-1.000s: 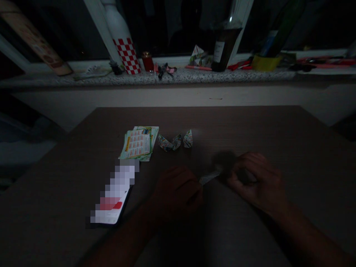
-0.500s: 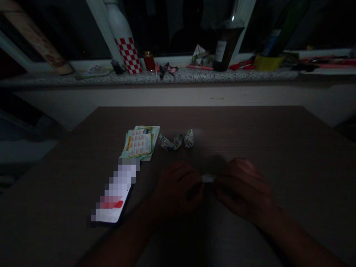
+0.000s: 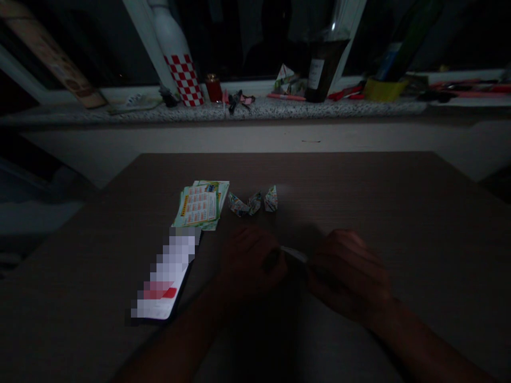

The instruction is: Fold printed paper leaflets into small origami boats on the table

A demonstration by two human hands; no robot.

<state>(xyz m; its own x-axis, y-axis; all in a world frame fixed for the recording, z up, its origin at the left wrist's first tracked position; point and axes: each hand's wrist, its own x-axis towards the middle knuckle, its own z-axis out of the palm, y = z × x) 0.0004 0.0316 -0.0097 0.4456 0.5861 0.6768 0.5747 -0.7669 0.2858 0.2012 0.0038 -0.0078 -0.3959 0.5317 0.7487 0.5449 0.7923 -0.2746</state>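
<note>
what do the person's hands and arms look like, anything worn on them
The left hand and right hand are ungloved. The left forearm and right forearm show no sleeve, watch or bracelet within the frame. The light is too dim to rule out rings or small markings.

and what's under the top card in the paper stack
Edges of more greenish printed sheets stick out beneath the top card; what their covered parts show, and how many there are, cannot be seen.
</note>
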